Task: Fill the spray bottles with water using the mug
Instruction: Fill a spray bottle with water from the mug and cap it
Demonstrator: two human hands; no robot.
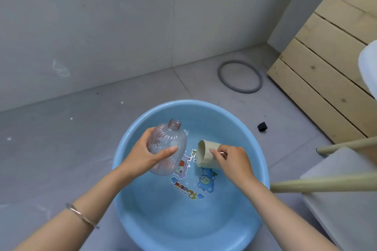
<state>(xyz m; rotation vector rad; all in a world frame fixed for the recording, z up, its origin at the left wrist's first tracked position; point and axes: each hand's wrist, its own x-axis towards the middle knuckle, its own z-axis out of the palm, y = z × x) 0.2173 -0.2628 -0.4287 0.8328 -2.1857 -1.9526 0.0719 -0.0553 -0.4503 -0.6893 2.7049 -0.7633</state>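
My left hand (145, 154) grips a clear ribbed spray bottle (170, 140) with no cap, its open neck pointing up and away, held over a blue basin (130, 199). My right hand (231, 162) holds a beige mug (206, 154) tipped on its side, mouth facing left toward the bottle, low inside the basin. The basin holds shallow water over cartoon pictures on its bottom. Bottle and mug are a short gap apart.
The basin sits on a grey tiled floor by a grey wall. A grey rubber ring (239, 76) and a small black cap (262, 126) lie beyond it. A wooden slatted panel (326, 67) and a stool with wooden legs (326, 184) stand at the right.
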